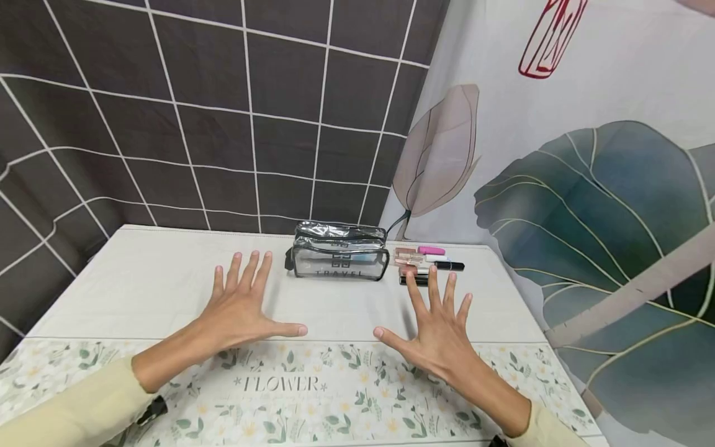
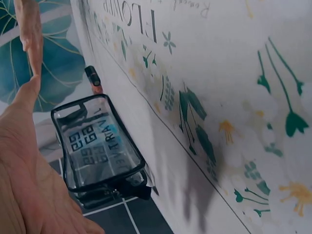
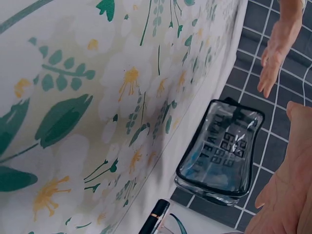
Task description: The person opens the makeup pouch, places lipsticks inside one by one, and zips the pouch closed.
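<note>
Both hands hover over the table with fingers spread and palms down, holding nothing. My left hand is to the left of a clear travel pouch with black trim and "TRAVEL" lettering. The pouch stands at the back of the table, and something bluish shows through its plastic. My right hand is in front of a small group of cosmetics to the pouch's right. Among them are a pink tube, a black tube and pinkish clear tubes. My right fingertips overlap the nearest dark tube in the head view.
A white cloth with a floral "FLOWER" band covers the table. Behind it hangs a dark curtain with a white grid. To the right is a pale curtain with large printed leaves.
</note>
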`<state>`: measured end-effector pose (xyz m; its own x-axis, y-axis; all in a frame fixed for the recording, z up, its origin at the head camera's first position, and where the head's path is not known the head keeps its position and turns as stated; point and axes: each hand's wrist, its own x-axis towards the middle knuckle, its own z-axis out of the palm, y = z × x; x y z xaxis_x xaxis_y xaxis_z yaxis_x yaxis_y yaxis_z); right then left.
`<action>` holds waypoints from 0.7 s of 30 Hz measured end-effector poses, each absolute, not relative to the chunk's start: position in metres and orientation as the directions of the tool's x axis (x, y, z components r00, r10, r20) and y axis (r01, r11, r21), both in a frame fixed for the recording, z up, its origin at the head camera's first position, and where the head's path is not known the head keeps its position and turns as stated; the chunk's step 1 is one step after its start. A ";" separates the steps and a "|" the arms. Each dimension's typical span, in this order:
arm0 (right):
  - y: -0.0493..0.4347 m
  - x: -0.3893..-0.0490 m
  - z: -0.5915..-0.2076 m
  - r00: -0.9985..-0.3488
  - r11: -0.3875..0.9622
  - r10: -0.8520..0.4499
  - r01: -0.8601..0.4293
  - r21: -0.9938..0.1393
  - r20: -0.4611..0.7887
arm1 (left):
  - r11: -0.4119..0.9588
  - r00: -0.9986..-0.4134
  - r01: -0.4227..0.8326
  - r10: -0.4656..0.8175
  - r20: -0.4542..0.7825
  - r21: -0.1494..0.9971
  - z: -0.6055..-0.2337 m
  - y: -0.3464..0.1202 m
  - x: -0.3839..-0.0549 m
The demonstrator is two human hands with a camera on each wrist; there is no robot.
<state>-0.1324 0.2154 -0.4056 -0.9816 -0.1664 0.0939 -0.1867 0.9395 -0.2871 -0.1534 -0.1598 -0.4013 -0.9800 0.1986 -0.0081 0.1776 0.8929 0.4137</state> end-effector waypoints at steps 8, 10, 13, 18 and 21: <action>0.214 -0.134 -0.404 -0.982 0.937 -0.166 -0.186 -0.297 0.093 | 0.889 -0.981 0.157 0.190 -0.034 0.429 -0.400 -0.163 -0.157; 0.213 -0.135 -0.404 -0.981 0.935 -0.167 -0.190 -0.300 0.099 | 0.888 -0.981 0.154 0.189 -0.039 0.434 -0.401 -0.163 -0.158; 0.211 -0.137 -0.402 -0.979 0.932 -0.173 -0.197 -0.303 0.104 | 0.887 -0.982 0.152 0.187 -0.038 0.436 -0.403 -0.164 -0.162; 0.205 -0.141 -0.399 -0.977 0.930 -0.182 -0.207 -0.303 0.109 | 0.884 -0.983 0.145 0.182 -0.041 0.443 -0.405 -0.166 -0.168; 0.201 -0.144 -0.397 -0.974 0.928 -0.192 -0.220 -0.300 0.121 | 0.881 -0.984 0.136 0.172 -0.039 0.452 -0.406 -0.167 -0.172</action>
